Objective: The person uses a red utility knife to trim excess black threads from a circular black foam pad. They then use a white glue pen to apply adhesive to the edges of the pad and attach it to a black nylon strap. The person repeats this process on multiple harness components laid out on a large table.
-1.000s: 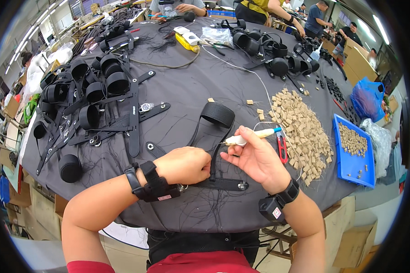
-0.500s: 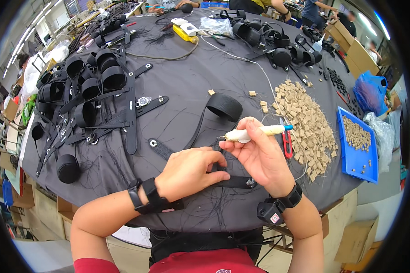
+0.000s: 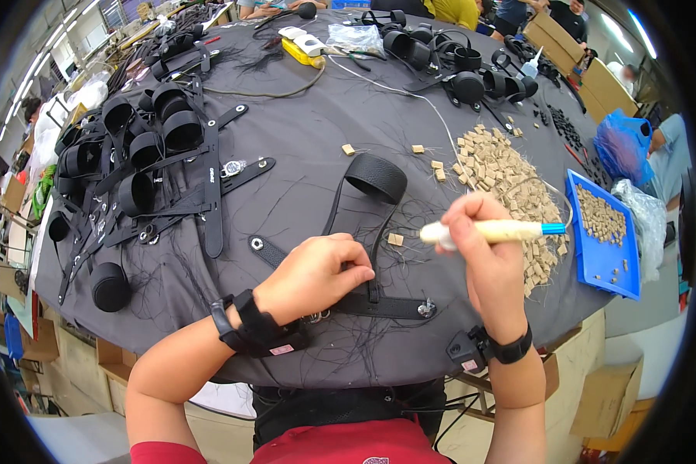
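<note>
My left hand (image 3: 317, 272) is closed, thumb and forefinger pinched at a thin black strap (image 3: 374, 280). That strap runs from a wide black loop (image 3: 377, 176) down to a flat black leather band (image 3: 387, 306) with a metal fastener at its right end. Another band end (image 3: 264, 249) with a metal eyelet shows beyond my left hand. My right hand (image 3: 489, 259) grips a cream pen-like tool (image 3: 510, 230) with a blue end and a cord. Its white front points left, apart from the strap. One small tan block (image 3: 395, 240) lies between the hands.
A heap of tan blocks (image 3: 503, 174) spreads beyond my right hand, beside a blue tray (image 3: 607, 282) of similar pieces. Black strapped loops (image 3: 139, 151) pile up at left, more (image 3: 472, 85) at far right. A yellow-and-white power strip (image 3: 301, 48) lies at the back.
My right hand has drawn the pen-like tool rightward, away from the strap. The tan block between the hands has come into sight. My left hand stays by the strap, its fingertips now closer together.
</note>
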### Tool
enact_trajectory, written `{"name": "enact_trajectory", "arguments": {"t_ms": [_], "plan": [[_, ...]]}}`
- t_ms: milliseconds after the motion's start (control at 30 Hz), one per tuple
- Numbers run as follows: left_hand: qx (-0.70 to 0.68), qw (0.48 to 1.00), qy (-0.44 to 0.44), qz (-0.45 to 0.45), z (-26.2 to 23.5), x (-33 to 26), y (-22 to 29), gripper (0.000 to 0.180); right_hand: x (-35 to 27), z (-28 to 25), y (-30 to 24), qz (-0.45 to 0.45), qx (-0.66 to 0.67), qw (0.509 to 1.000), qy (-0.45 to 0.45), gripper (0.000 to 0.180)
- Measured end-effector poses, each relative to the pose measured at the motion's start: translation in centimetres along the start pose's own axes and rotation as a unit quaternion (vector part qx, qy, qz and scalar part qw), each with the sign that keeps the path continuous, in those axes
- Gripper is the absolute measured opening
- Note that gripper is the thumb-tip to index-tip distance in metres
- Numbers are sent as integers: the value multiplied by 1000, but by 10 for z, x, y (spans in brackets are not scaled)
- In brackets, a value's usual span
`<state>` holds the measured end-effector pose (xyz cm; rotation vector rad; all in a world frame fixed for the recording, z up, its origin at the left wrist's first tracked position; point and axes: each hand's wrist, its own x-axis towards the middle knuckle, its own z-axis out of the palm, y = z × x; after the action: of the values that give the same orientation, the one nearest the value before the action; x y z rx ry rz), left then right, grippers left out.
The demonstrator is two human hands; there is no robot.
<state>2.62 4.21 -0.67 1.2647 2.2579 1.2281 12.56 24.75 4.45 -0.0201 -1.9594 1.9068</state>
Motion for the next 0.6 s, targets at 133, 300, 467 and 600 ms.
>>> {"name": "enact_trajectory", "arguments": {"t_ms": [133, 300, 467, 600], "plan": [[-184, 978, -14, -95, -3, 1, -9, 15, -25, 5, 1, 104, -45, 991, -67, 11], [-214, 970, 3, -116, -7, 1, -11, 15, -23, 22, 21, 44, -120, 984, -121, 13], [-218, 969, 19, -119, -7, 1, -14, 15, -17, 30, 30, 12, -181, 972, -151, 14], [-231, 966, 25, -115, -6, 0, -13, 15, -16, 35, 35, -14, -194, 967, -164, 15]]}}
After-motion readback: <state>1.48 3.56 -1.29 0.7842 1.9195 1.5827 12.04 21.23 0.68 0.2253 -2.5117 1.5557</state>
